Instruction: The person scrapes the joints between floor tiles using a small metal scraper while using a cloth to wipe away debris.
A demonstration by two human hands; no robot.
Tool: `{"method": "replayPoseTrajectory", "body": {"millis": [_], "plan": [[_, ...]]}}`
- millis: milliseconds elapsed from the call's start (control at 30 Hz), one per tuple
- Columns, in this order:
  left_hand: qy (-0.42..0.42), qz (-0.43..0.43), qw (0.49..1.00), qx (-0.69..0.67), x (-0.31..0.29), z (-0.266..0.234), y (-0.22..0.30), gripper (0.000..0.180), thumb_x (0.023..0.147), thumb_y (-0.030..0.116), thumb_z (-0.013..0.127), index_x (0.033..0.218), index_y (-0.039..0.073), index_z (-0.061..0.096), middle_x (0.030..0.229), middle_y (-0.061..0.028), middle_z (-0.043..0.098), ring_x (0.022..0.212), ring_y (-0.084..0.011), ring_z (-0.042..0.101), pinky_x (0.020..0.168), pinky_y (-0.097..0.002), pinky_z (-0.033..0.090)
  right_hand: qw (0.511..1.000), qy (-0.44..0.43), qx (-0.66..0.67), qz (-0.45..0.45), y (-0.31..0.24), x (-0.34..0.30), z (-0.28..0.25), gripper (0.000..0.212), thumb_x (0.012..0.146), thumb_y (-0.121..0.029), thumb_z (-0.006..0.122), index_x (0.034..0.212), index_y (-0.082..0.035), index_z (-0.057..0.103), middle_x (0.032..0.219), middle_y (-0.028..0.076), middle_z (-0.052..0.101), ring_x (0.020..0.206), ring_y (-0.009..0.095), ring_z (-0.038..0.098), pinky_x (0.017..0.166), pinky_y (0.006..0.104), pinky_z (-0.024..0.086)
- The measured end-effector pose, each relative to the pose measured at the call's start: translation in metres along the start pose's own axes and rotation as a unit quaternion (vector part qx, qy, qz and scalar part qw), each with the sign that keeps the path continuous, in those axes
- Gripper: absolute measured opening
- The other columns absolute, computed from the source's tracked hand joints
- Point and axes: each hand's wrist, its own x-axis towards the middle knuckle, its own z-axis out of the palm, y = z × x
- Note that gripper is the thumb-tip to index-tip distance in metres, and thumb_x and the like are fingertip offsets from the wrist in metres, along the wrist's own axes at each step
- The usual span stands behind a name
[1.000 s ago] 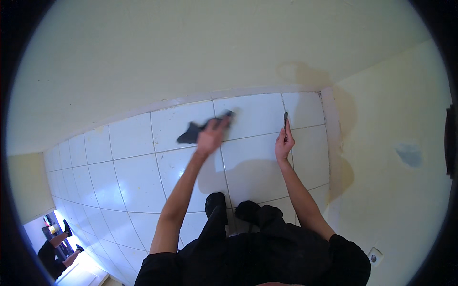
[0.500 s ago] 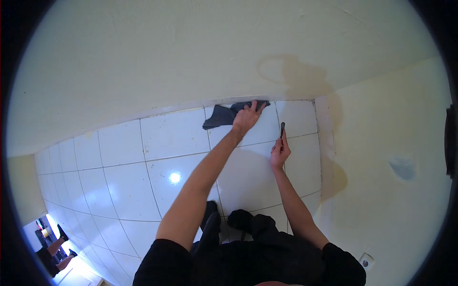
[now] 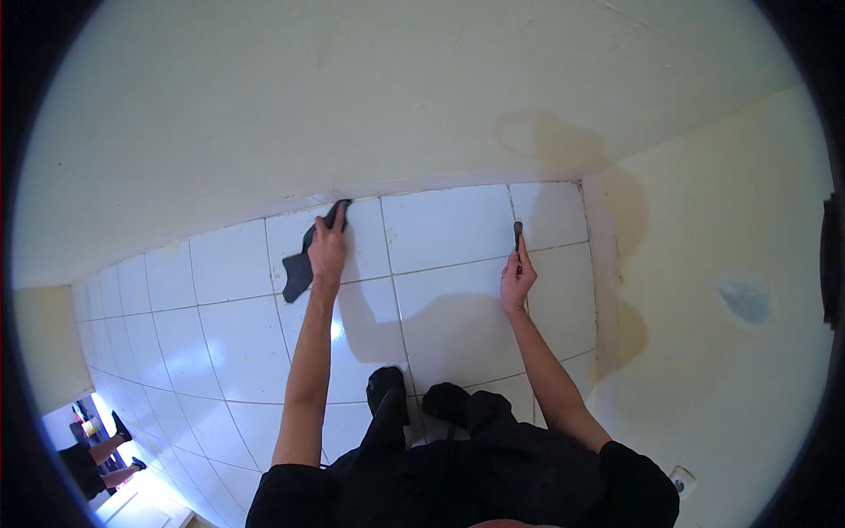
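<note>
A dark grey cloth [image 3: 297, 275] lies bunched on the white tiled floor [image 3: 449, 224], close to the foot of the far wall. My left hand [image 3: 326, 253] is closed over its upper part, with the fingers toward the wall, and a loose end trails out at lower left. Farther right, my right hand [image 3: 518, 283] grips a slim dark tool [image 3: 518, 232] with a rounded far end, pointing toward the wall. Its exact kind is too small to make out. Small yellowish specks mark some tiles near the wall.
The far wall [image 3: 352, 106] meets a right-hand wall [image 3: 704, 238] with a grey patch [image 3: 745, 301] and a socket [image 3: 682, 481]. My dark-clad feet [image 3: 444, 405] stand on the tiles. Another person's legs [image 3: 110, 449] show at lower left, beside a bright opening.
My left hand has moved left along the wall's foot, dragging the cloth with it. My right hand, still holding the dark tool, has barely shifted.
</note>
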Motion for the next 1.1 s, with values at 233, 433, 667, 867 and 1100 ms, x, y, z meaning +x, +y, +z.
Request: {"method": "replayPoseTrajectory", "body": {"millis": [233,433,667,867,1100], "plan": [[-0.175,-0.167,0.969,-0.051,-0.007,-0.034,-0.001,0.045,0.096,0.017,0.048,0.135,-0.003,0.055,0.100,-0.0271,0.069,0.093,-0.0366,0.070,0.082,-0.0449,0.058,0.999,-0.023,-0.031,0.008,-0.010,-0.001,-0.003,0.043,0.101,-0.007,0.056,0.144,-0.010,0.055,0.068,-0.010,0.042,0.054,0.001,0.034,0.048,0.0203,0.032],[-0.325,-0.273,0.436,-0.793,-0.027,-0.031,0.034,0.039,0.087,0.012,0.044,0.120,-0.004,0.059,0.105,-0.0129,0.066,0.089,-0.0228,0.067,0.084,-0.0352,0.058,0.942,-0.291,-0.032,-0.162,-0.107,-0.029,0.055,0.043,0.093,-0.002,0.066,0.135,-0.006,0.061,0.098,0.012,0.071,0.079,0.017,0.068,0.067,0.0286,0.052],[-0.135,-0.306,0.372,-0.866,-0.035,-0.040,-0.038,0.027,0.086,0.014,0.049,0.105,0.000,0.061,0.097,-0.0128,0.067,0.088,-0.0238,0.067,0.084,-0.0379,0.058,0.857,-0.446,-0.147,-0.211,-0.139,-0.067,0.087,0.045,0.094,-0.016,0.062,0.139,-0.018,0.058,0.083,0.010,0.063,0.072,0.031,0.064,0.062,0.0414,0.053],[-0.319,-0.138,0.754,-0.557,-0.014,-0.203,-0.038,0.059,0.086,-0.002,0.038,0.140,0.008,0.059,0.104,-0.0134,0.066,0.090,-0.0226,0.064,0.089,-0.0350,0.054,0.782,-0.519,-0.225,-0.262,-0.163,-0.083,0.087,0.039,0.094,-0.019,0.060,0.133,-0.019,0.063,0.081,0.008,0.061,0.070,0.028,0.065,0.062,0.0418,0.053],[-0.528,-0.043,0.823,-0.203,-0.038,-0.147,-0.004,0.050,0.084,0.002,0.049,0.129,0.011,0.067,0.116,-0.0221,0.070,0.104,-0.0250,0.068,0.094,-0.0345,0.050,0.821,-0.496,-0.193,-0.207,-0.172,-0.081,0.093,0.030,0.093,-0.024,0.061,0.121,-0.017,0.070,0.081,0.011,0.069,0.072,0.032,0.067,0.063,0.0453,0.053]]}}
